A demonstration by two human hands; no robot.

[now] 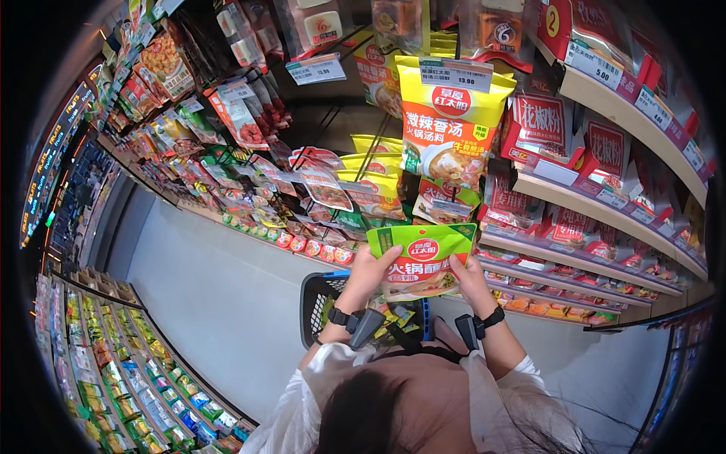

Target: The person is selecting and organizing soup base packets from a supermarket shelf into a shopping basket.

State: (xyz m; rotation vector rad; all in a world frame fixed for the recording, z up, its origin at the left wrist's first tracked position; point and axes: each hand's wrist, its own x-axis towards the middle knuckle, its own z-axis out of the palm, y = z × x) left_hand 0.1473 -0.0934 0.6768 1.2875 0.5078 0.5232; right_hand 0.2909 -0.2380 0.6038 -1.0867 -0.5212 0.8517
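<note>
A green and white pouch of hot pot seasoning (422, 278) is held up in front of me, its printed face towards the camera. My left hand (368, 265) grips its left edge, thumb on the front. On the opposite edge, my right hand (472, 279) pinches it the same way. Just beyond the pouch hangs a large yellow and orange bag of hot pot soup base (448, 127) with a price tag (455, 75) over its top. Below my forearms a dark plastic shopping basket (313, 309) is partly hidden and holds several small packets (404, 315).
Hanging packets (238, 116) on hooks fill the rack ahead and to the left. Shelves (612, 207) of red boxed seasoning packets stand at the right. Another packed shelf unit (136, 369) curves along the lower left. Pale grey floor (215, 272) runs between the shelving.
</note>
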